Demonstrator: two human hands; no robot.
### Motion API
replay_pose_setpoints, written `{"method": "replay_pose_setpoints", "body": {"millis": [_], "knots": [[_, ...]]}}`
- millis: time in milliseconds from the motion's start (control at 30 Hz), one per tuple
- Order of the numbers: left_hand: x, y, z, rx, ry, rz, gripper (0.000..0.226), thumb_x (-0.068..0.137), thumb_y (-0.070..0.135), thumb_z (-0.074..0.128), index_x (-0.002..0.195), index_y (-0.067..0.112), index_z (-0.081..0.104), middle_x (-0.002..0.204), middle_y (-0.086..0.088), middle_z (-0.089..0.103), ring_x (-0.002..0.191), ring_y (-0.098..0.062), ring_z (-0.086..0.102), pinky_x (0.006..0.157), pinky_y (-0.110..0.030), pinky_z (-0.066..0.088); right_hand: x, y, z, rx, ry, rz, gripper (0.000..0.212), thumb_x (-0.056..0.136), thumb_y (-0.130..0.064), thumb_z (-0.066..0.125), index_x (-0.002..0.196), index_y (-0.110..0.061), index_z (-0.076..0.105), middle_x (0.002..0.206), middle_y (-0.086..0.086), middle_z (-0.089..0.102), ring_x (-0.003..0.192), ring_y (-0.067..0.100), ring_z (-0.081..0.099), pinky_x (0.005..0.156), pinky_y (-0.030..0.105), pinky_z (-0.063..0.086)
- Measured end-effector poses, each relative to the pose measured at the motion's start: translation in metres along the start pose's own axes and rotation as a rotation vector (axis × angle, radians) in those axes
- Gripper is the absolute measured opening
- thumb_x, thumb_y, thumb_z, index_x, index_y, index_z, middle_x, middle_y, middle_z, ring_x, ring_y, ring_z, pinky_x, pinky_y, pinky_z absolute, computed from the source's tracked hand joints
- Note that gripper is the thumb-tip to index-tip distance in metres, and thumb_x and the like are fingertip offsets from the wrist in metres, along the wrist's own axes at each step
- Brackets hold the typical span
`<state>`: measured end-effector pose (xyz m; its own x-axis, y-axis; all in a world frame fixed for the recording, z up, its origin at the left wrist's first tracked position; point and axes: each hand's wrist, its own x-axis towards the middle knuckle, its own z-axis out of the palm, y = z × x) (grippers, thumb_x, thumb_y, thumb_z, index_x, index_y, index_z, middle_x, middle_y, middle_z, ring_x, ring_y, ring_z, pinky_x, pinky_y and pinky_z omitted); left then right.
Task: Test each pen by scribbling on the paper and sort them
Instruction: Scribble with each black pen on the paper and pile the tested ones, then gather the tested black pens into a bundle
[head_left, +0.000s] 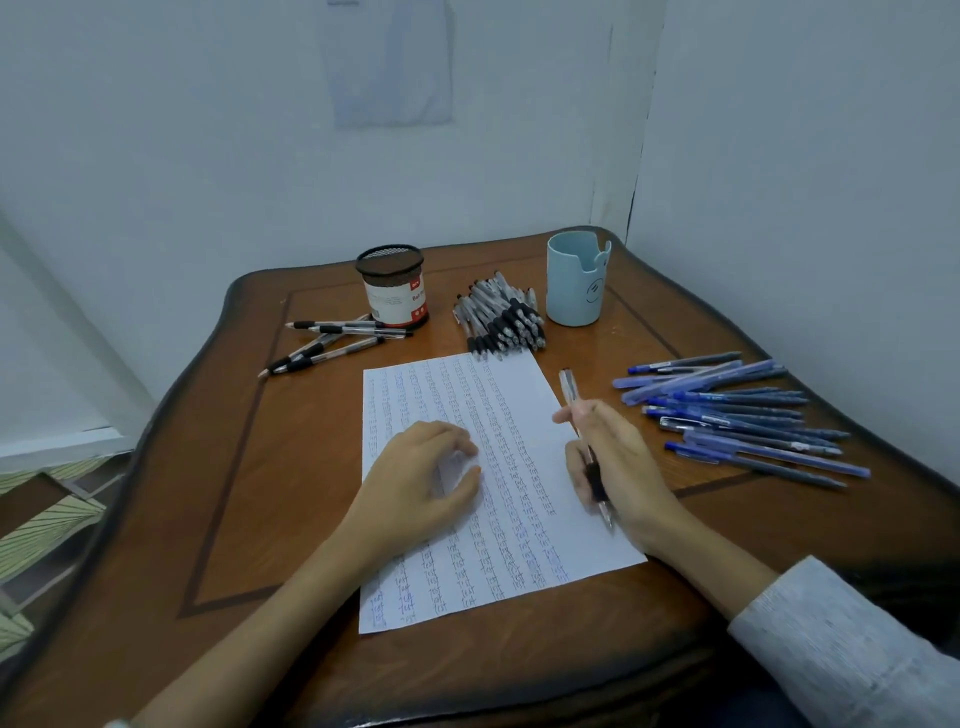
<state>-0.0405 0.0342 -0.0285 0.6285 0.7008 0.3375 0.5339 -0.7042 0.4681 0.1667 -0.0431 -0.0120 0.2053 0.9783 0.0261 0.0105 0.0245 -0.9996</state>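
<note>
On the far left of the wooden table (260, 493) lie a few loose pens (332, 343), clear with black grips, crossing one another. Just beside them, farther back, stands a black mesh pot (392, 286) with a red and white label. Nearer, the left hand (421, 478) rests on the left half of the paper (498, 415), palm down, fingers loosely curled and holding nothing. The paper lies in the middle of the table and is covered in rows of small scribbles, some dark and some blue. Just beyond its far edge sits a heap of pens (501, 319) with black grips, and to the right of that heap stands a blue cup (574, 280) with a face drawn on it. Over the right edge of the paper the right hand (618, 462) grips a clear pen (569, 387) with a black grip, its tip pointing near and down at the sheet; whether the tip touches cannot be told. On the right of the table, apart from the paper, lie many blue pens (737, 415) roughly side by side. At the near right a grey sleeve (841, 639) covers the right forearm.
</note>
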Motion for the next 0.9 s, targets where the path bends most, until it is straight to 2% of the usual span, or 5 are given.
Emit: {"method": "replay_pose_setpoints", "body": {"millis": [100, 367, 600, 767, 900], "knots": [[-0.001, 0.003, 0.000, 0.009, -0.004, -0.009, 0.043, 0.085, 0.048, 0.044, 0.108, 0.020, 0.066, 0.116, 0.010, 0.061, 0.111, -0.003, 0.051, 0.093, -0.012, 0.031, -0.003, -0.005, 0.001, -0.018, -0.028, -0.012, 0.020, 0.101, -0.024, 0.043, 0.114, -0.018, 0.056, 0.054, 0.008, 0.052, 0.037, 0.004, 0.045, 0.043, 0.009, 0.040], [-0.005, 0.007, -0.002, -0.049, 0.052, -0.074, 0.035, 0.086, 0.047, 0.045, 0.104, 0.025, 0.066, 0.111, 0.017, 0.061, 0.108, 0.001, 0.052, 0.095, -0.026, 0.041, -0.007, -0.004, 0.000, -0.186, -0.053, -0.059, 0.028, 0.096, -0.038, 0.048, 0.116, -0.021, 0.060, 0.043, 0.000, 0.047, 0.037, 0.011, 0.039, 0.039, 0.022, 0.036], [0.005, -0.006, -0.014, -0.374, 0.396, -0.334, 0.016, 0.093, 0.013, 0.059, 0.094, 0.023, 0.071, 0.097, 0.016, 0.069, 0.097, 0.003, 0.060, 0.087, -0.022, 0.048, -0.002, -0.004, 0.001, -0.136, -0.064, 0.024, 0.028, 0.097, -0.034, 0.047, 0.117, -0.019, 0.060, 0.046, 0.002, 0.047, 0.039, 0.010, 0.040, 0.040, 0.022, 0.037], [0.016, -0.039, -0.028, -0.271, 0.253, -0.342, 0.014, 0.091, 0.022, 0.062, 0.103, 0.027, 0.067, 0.109, 0.021, 0.063, 0.106, 0.010, 0.052, 0.089, -0.014, 0.039, 0.020, -0.012, 0.001, -0.052, -0.141, 0.256, 0.031, 0.095, -0.002, 0.045, 0.118, -0.018, 0.058, 0.059, 0.006, 0.061, 0.043, 0.014, 0.043, 0.035, 0.022, 0.035], [0.020, -0.048, -0.026, -0.322, 0.311, -0.345, 0.017, 0.089, 0.026, 0.066, 0.105, 0.028, 0.067, 0.111, 0.022, 0.062, 0.107, 0.012, 0.052, 0.084, -0.006, 0.039, 0.057, -0.029, 0.007, -0.312, -0.132, 0.148, 0.024, 0.087, -0.004, 0.065, 0.111, -0.008, 0.065, 0.074, 0.006, 0.072, 0.061, 0.016, 0.059, 0.053, 0.016, 0.046]]}}
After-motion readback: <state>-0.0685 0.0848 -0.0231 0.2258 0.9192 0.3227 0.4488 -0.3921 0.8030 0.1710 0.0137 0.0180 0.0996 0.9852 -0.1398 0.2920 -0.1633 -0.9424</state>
